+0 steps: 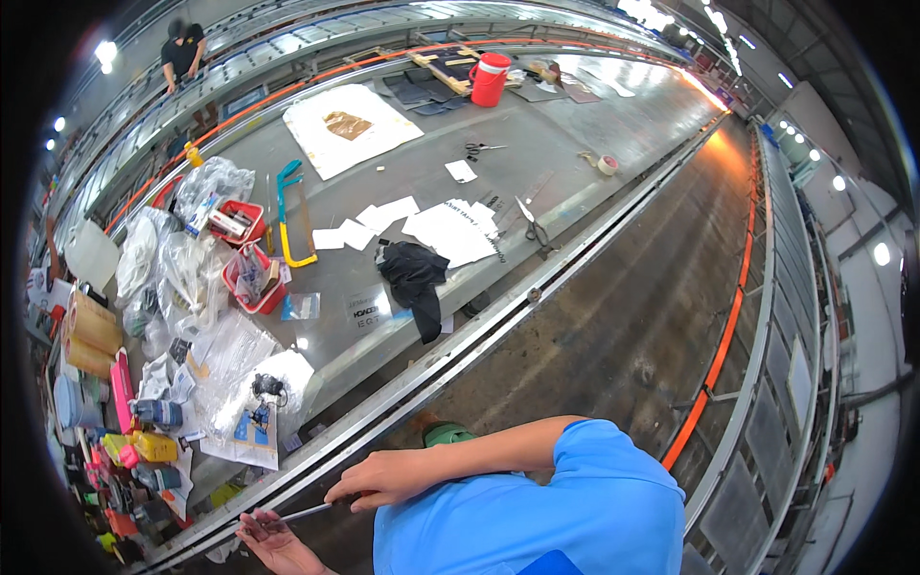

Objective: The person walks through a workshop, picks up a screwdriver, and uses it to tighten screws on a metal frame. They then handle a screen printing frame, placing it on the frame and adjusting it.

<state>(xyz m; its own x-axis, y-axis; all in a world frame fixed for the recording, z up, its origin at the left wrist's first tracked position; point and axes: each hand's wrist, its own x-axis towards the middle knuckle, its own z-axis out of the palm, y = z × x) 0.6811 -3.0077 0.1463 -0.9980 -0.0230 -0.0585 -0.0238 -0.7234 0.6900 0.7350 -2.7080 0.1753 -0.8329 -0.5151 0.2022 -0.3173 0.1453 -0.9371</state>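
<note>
Head view, hands low in the frame, both close together over the metal rail (pixel 402 388) edge of the long work table (pixel 575 125).

Right hand (pixel 379 479): reaches in across the body from a blue sleeve (pixel 594 479), fingers curled shut around one end of a thin silvery rod (pixel 305 513). I read this as a firm grip.

Left hand (pixel 273 541): sits just below and to the left of the right hand, palm turned up, fingers partly curled about the other end of the same rod. I see contact, but I cannot tell how tight the hold is.

Rod: slim, straight, pale grey metal look, lying almost level between the two hands, tilted slightly up toward the right hand. Its tip is too small to make out.

Just above the right hand: a small green object (pixel 448 434), partly hidden by the forearm.

Further up from the hands on the table: a black cloth (pixel 414 278), white paper sheets (pixel 450 230), a red tray (pixel 254 278). To the upper left of the hands, clear plastic bags (pixel 230 364) and bottles (pixel 153 446). Far beyond, a red bucket (pixel 489 79)
</note>
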